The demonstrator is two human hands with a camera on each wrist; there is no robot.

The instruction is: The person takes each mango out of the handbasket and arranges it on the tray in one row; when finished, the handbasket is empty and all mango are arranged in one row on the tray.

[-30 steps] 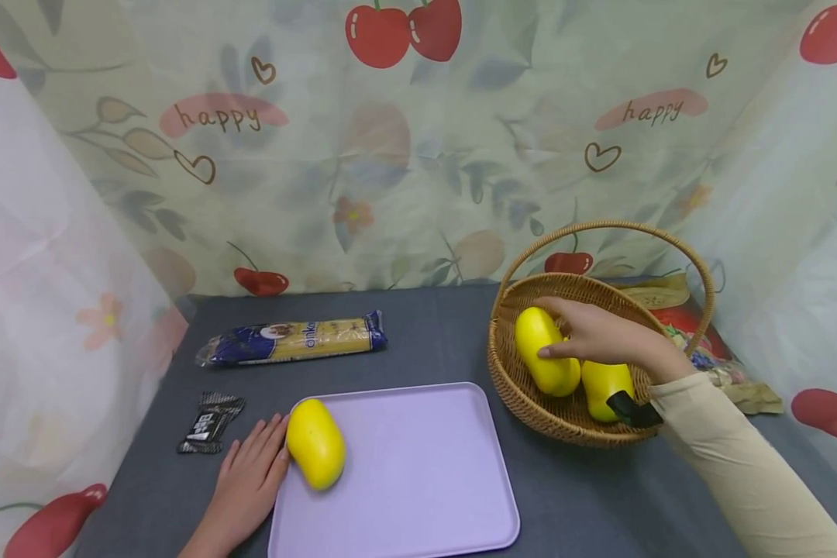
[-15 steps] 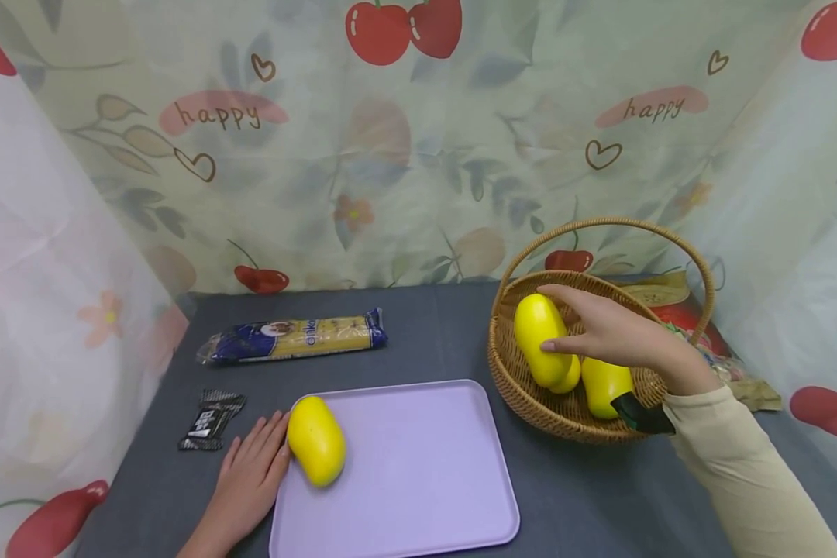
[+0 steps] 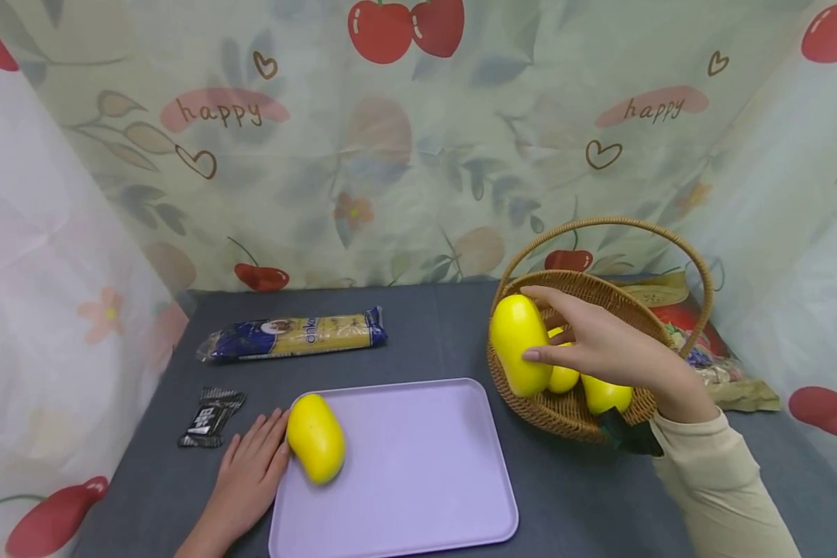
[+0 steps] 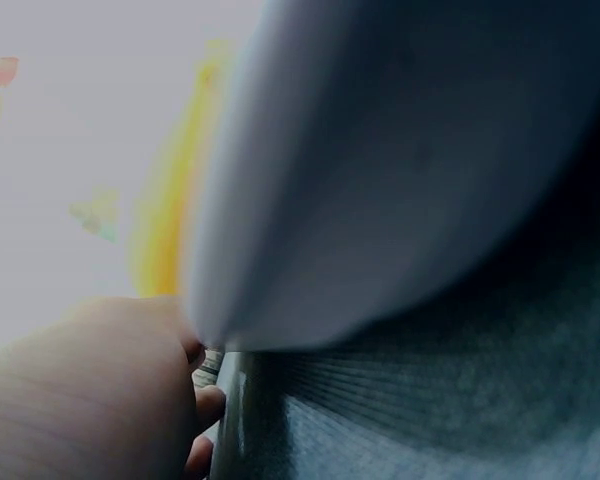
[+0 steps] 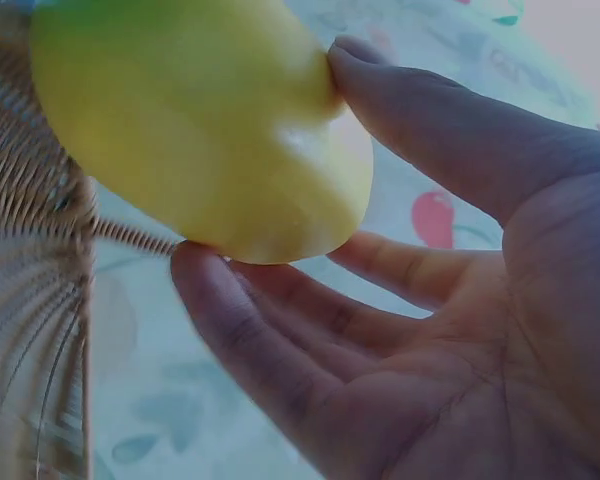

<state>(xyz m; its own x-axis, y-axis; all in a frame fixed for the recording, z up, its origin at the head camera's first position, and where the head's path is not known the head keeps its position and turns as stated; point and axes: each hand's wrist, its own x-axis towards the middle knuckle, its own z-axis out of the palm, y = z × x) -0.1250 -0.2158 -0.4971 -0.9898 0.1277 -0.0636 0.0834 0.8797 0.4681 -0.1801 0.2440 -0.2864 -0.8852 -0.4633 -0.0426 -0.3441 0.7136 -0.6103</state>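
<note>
A yellow mango (image 3: 520, 346) is held in my right hand (image 3: 593, 333), over the left rim of the wicker basket (image 3: 530, 418). In the right wrist view, thumb and fingertips pinch the mango (image 5: 200, 130) from opposite sides. Two more mangoes lie inside the basket, one of them (image 3: 607, 394) partly behind my wrist. My left hand (image 3: 249, 473) rests flat on the table with fingers straight, touching the left edge of the lilac tray (image 3: 418, 473). On that tray, by the same edge, lies another mango (image 3: 316, 439).
A pack of spaghetti (image 3: 300, 336) lies at the back left of the grey table. Left of the tray is a small black wrapped packet (image 3: 211, 417). Behind the basket on the right, several colourful bags (image 3: 728, 380) are partly hidden. The basket's tall handle (image 3: 603, 222) arches above it.
My right hand has lifted the mango off the others and carried it left, to the basket's left rim. The left hand stays where it was.
</note>
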